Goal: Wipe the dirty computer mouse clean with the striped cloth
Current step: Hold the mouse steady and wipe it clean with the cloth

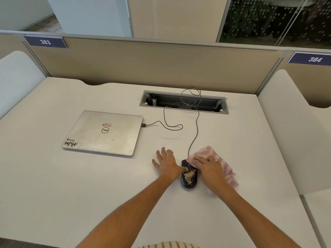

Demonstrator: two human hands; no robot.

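While our left hand [167, 162] lies flat, fingers spread, thumb touching black mouse [189, 178] on desk [89, 185], our right hand [208, 166] presses striped cloth [207, 153] against mouse's front; grip seemingly loose, crumbs visible.

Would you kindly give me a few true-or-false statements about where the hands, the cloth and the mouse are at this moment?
1. The right hand presses the striped cloth at the front of the mouse. True.
2. The mouse is already clean. False: pale crumbs still cover its back.
3. The left hand lies open beside the mouse, its thumb against it. True.
4. The laptop is open. False: its lid is shut.
5. The mouse is wireless. False: a cable runs from it toward the desk's cable tray.
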